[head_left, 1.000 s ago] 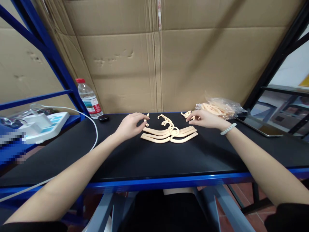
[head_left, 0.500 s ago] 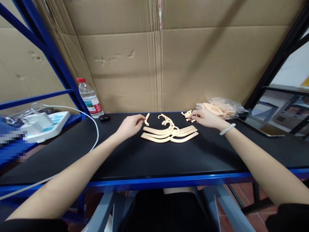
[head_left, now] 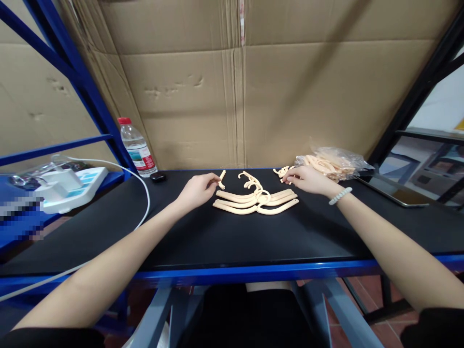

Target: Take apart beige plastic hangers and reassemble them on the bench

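On the black tabletop, my left hand (head_left: 200, 189) is closed in a pinch at the end of a short beige hanger arm (head_left: 222, 179), which stands out beyond the fingertips. Several beige folding hangers (head_left: 237, 205) lie stacked in the middle, their arms spread left and right. Their curved hooks (head_left: 253, 182) fan out toward the back. My right hand (head_left: 303, 179), a pale beaded bracelet on its wrist, has its fingers curled together at a small heap of beige hooks (head_left: 282, 171). Whatever sits between those fingertips is too small to make out.
Behind my right hand lies a clear plastic bag (head_left: 331, 162) of beige parts. A flat tablet-like device (head_left: 395, 191) is at the right. At the left stand a red-capped water bottle (head_left: 139, 152), a small black case (head_left: 158, 177) and a white cable (head_left: 148, 203). Cardboard (head_left: 188, 106) closes the back.
The whole view has shifted slightly. Both hands keep nearly the same places; the right fingers have moved a little over the small heap.
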{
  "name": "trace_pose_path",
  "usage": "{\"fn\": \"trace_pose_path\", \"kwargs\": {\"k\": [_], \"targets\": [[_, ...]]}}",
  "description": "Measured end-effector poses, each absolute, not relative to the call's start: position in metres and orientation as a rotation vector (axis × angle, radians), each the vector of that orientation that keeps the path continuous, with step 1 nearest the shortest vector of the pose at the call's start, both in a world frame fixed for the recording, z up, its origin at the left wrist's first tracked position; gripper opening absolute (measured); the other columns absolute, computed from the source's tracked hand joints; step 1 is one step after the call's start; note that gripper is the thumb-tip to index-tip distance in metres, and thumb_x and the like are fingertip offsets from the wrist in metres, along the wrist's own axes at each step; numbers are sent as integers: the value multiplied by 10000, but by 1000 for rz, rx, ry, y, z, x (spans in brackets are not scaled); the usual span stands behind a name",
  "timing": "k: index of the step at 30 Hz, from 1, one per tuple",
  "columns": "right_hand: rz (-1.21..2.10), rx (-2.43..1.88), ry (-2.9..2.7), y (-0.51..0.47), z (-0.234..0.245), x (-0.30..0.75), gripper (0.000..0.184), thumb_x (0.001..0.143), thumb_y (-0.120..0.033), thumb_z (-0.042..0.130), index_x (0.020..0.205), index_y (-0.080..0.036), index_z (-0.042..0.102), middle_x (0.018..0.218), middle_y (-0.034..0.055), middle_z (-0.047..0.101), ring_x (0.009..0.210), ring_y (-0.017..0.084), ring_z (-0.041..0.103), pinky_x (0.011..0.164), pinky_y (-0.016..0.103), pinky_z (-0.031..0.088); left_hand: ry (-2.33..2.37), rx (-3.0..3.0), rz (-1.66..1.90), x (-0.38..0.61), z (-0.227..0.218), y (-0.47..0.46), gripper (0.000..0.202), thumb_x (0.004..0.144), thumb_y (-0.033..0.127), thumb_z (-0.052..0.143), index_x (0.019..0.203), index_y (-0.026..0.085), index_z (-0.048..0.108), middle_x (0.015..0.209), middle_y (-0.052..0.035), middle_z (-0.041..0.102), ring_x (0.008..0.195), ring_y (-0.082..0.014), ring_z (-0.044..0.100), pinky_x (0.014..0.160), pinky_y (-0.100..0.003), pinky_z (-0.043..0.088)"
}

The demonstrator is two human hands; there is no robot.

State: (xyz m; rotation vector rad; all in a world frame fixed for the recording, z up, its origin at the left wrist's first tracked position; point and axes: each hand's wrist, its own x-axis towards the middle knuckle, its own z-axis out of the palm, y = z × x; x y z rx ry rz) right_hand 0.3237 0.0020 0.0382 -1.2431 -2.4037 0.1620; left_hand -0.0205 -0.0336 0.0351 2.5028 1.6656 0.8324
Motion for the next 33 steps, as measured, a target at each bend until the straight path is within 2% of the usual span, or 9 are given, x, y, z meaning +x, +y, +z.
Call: {"fn": "trace_pose_path", "kwargs": {"k": [9, 17, 21, 25, 29, 33], "targets": [[182, -1277, -2388, -2, 40, 321, 244, 832, -225, 467, 850, -149, 699, 861, 78, 718, 766, 190, 645, 684, 293, 487, 1685, 2482, 824, -20, 35, -33, 273, 821, 230, 443, 969, 196, 670, 945, -38, 719, 868, -189, 655, 805, -287, 493], [70, -1327, -2346, 3, 36, 316, 234, 833, -236, 487, 815, -162, 708, 848, 68, 723, 711, 170, 632, 635, 264, 449, 1771, 2409, 792, -23, 30, -24, 256, 813, 233, 474, 963, 207, 679, 880, -43, 721, 818, -193, 663, 766, -289, 496], [65, -1331, -2315, 13, 40, 306, 210, 823, -233, 509, 804, -156, 704, 775, 57, 716, 673, 158, 634, 623, 247, 451, 1798, 2383, 664, -21, 33, -11, 268, 806, 212, 482, 1005, 190, 661, 981, -53, 715, 869, -193, 661, 777, -278, 487], [86, -1363, -2318, 30, 49, 287, 191, 806, -234, 546, 843, -153, 715, 752, 50, 711, 663, 162, 643, 646, 254, 471, 1888, 2454, 429, -14, 39, 5, 306, 828, 231, 477, 1092, 177, 621, 1135, -83, 671, 1007, -214, 634, 828, -275, 468], [128, -1381, -2360, 54, 54, 259, 160, 782, -199, 593, 849, -148, 730, 853, 68, 724, 814, 175, 657, 771, 252, 471, 2015, 2423, 233, -8, 40, 24, 364, 817, 261, 510, 1153, 143, 587, 1094, -153, 675, 1030, -288, 626, 839, -342, 467], [253, -1460, -2402, 75, 47, 233, 177, 753, -293, 676, 787, -130, 735, 770, 82, 722, 711, 162, 653, 677, 227, 478, 2078, 2376, 129, 0, 37, 44, 402, 799, 277, 541, 1179, 153, 584, 1100, -165, 675, 1044, -315, 623, 842, -362, 474]]}}
